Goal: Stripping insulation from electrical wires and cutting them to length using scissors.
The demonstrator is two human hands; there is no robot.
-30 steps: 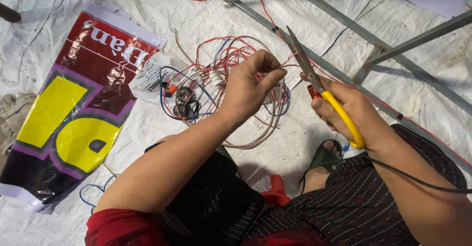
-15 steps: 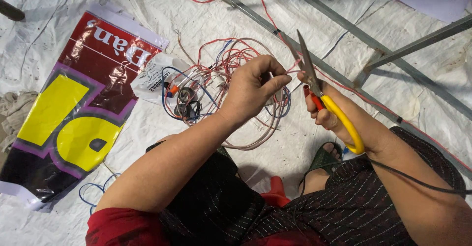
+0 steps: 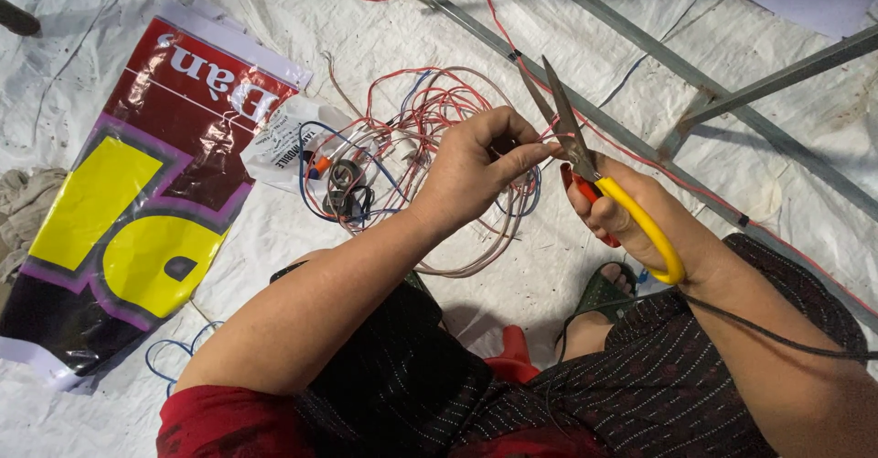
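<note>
My left hand (image 3: 480, 170) pinches a thin pink wire (image 3: 547, 138) between thumb and fingers, above a tangle of red, pink and blue wires (image 3: 430, 119) lying on white sheeting. My right hand (image 3: 631, 215) grips yellow-and-red handled scissors (image 3: 585, 161), blades apart and pointing away from me, their edges at the pinched wire right beside my left fingertips. The two hands nearly touch.
A red, yellow and purple printed plastic bag (image 3: 137, 202) lies at left, with a small clear packet (image 3: 283, 142) and tape rolls (image 3: 343, 179) beside the tangle. Grey metal bars (image 3: 695, 83) cross the upper right. A black cord (image 3: 759, 330) runs over my lap.
My right hand has brought the scissors leftward to my left hand, and the blades now meet the pinched wire. The left hand has barely moved.
</note>
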